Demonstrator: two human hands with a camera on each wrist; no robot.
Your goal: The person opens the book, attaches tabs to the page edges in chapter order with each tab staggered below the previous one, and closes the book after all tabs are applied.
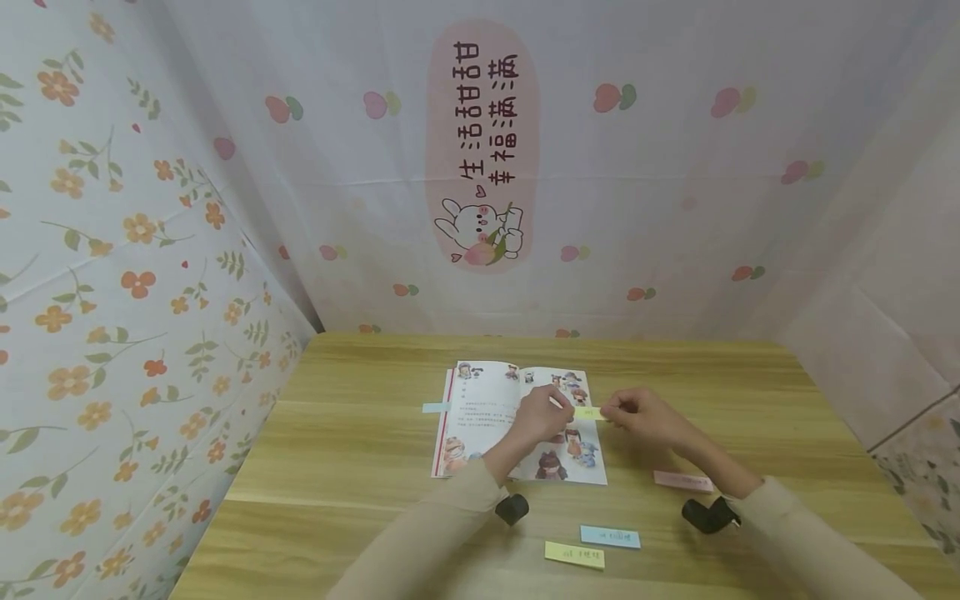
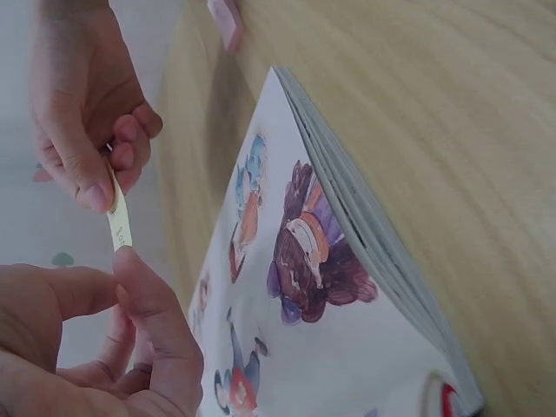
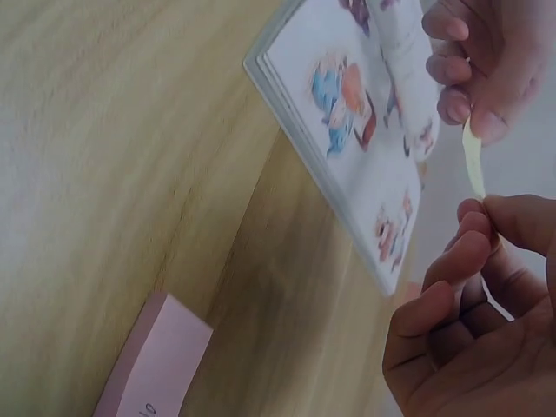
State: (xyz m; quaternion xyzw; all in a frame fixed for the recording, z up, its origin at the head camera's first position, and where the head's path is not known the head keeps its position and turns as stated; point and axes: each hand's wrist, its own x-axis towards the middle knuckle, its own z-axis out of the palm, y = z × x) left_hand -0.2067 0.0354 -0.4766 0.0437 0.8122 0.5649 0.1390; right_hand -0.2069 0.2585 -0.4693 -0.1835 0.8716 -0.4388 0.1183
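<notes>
A narrow yellow sticky note with handwriting is stretched between my two hands, over the right edge of an open illustrated book. My left hand pinches one end between thumb and index finger. The other end is pinched by my right hand, which is just off the book's right side. In the left wrist view the strip is slightly bent and held above the page. Cartoon figures decorate the book page in the right wrist view.
A light blue sticky tab juts from the book's left edge. To the right lies a pink note pad. Nearer the front are a blue note pad and a yellow note pad, both with writing. Patterned cloth hangs behind the wooden table.
</notes>
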